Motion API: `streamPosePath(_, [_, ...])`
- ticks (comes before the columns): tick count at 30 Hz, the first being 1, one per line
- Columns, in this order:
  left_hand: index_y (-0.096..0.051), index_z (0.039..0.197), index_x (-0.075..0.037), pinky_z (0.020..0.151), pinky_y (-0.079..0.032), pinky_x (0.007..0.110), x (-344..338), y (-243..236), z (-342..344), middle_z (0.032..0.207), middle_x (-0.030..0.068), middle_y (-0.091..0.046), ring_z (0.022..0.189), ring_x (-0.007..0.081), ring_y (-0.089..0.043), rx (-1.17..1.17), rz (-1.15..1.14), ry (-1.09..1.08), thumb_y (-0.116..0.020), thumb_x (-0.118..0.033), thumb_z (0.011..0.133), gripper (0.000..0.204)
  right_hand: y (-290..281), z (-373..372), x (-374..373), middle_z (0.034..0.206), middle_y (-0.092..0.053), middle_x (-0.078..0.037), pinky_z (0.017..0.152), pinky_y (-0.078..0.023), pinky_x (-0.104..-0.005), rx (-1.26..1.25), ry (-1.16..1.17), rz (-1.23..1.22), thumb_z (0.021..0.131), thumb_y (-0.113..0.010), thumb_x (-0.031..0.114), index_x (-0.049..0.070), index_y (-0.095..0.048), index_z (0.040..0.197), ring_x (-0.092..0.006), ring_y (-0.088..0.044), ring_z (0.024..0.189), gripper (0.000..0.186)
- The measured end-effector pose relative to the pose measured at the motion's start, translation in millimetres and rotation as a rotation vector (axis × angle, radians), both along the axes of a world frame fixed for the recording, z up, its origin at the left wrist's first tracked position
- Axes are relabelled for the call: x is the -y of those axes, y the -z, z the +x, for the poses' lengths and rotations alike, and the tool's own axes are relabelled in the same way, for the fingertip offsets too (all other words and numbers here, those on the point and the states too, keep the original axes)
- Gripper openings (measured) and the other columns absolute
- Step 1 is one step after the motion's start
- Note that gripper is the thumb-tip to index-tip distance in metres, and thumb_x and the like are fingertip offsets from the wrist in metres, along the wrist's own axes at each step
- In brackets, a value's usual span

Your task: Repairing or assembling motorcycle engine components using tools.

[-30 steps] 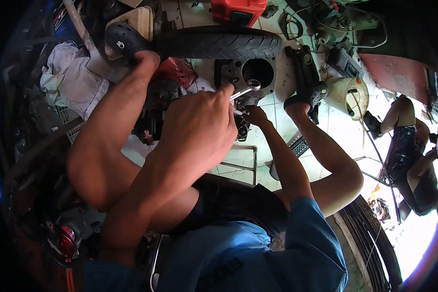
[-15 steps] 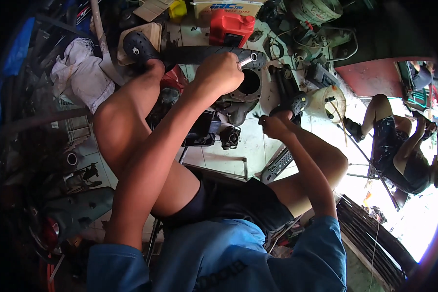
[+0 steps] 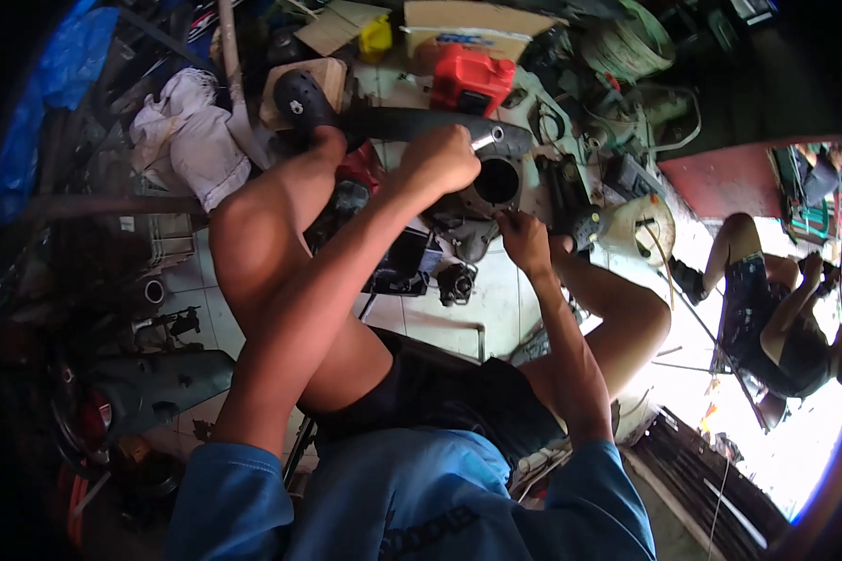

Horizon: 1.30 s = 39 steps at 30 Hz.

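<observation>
My left hand is closed in a fist round a silver socket wrench, whose hollow round end sticks out to the right. Just below and right of it stands a grey metal engine part with a large round bore. My right hand is closed at the near right edge of this part. Its fingers pinch something small and dark that I cannot make out. Below the part, a small dark metal component sits on the tiles, next to a black open box.
A black tire lies behind the engine part, with a red jug and a cardboard box beyond. A whitish bucket stands right. A white cloth hangs left. Another person sits at far right.
My right hand has moved up and left to the engine part's edge. My left hand keeps its grip on the socket wrench, near the bore. The whole view has shifted slightly.
</observation>
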<state>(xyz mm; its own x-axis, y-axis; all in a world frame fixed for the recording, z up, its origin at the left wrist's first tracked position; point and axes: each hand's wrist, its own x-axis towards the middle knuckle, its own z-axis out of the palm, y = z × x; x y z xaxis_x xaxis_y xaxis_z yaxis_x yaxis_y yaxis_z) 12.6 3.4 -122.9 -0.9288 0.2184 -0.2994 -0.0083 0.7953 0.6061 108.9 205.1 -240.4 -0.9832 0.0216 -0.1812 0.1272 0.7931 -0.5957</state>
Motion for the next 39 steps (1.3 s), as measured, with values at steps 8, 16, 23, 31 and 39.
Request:
streamPosePath(8, [-0.068, 0.082, 0.001, 0.074, -0.05, 0.047, 7.5, 17.5, 28.0, 0.081, 0.0246, -0.065, 0.081, 0.0388, -0.064, 0.005, -0.051, 0.083, -0.059, -0.012, 0.072, 0.019, -65.4, -24.6, 29.9, 0.063, -0.054, -0.025, 0.052, -0.04, -0.0428, -0.197, 0.045, -0.118, 0.095, -0.048, 0.03, -0.006, -0.057, 0.075, -0.0393, -0.054, 0.055, 0.042])
streamPosePath(16, [-0.067, 0.083, 0.005, 0.073, -0.053, 0.044, 2.9, 12.9, 44.3, 0.082, 0.0249, -0.065, 0.081, 0.0375, -0.065, 0.01, 0.07, 0.052, -0.058, -0.008, 0.066, 0.022, -45.8, -21.5, 29.9, 0.059, -0.046, -0.015, 0.054, -0.036, -0.0386, -0.016, 0.129, -0.312, 0.097, -0.043, 0.033, -0.004, -0.052, 0.073, -0.0218, -0.044, 0.055, 0.045])
streamPosePath(23, [-0.069, 0.084, 0.0, 0.069, -0.052, 0.045, -7.3, 10.3, 53.3, 0.083, 0.0232, -0.066, 0.079, 0.0367, -0.066, -0.114, 0.319, 0.006, -0.061, -0.012, 0.066, 0.023, -51.9, 5.9, 45.6, 0.056, -0.042, 0.008, 0.037, -0.023, -0.0205, 0.3, 0.197, -0.792, 0.093, -0.045, 0.033, 0.016, -0.051, 0.072, -0.0026, -0.033, 0.042, 0.027])
streamPosePath(31, [-0.068, 0.078, 0.002, 0.068, -0.053, 0.044, 0.1, -30.2, 66.5, 0.078, 0.0226, -0.066, 0.077, 0.0354, -0.066, -0.169, 0.308, 0.002, -0.063, -0.011, 0.064, 0.02, -99.3, 45.4, 76.1, 0.059, -0.039, 0.006, 0.035, -0.018, -0.0208, 0.516, 0.516, -1.162, 0.095, -0.044, 0.032, 0.018, -0.047, 0.076, -0.0051, -0.027, 0.039, 0.024])
streamPosePath(39, [-0.066, 0.072, 0.004, 0.066, -0.053, 0.044, 23.7, -39.3, 56.5, 0.075, 0.0233, -0.065, 0.073, 0.036, -0.066, -0.336, 0.362, -0.085, -0.062, -0.011, 0.062, 0.019, -59.1, 102.0, 104.0, 0.051, -0.035, 0.001, 0.033, -0.018, -0.0265, 0.74, 0.599, -1.624, 0.092, -0.038, 0.026, 0.01, -0.052, 0.077, -0.0111, -0.023, 0.038, 0.026])
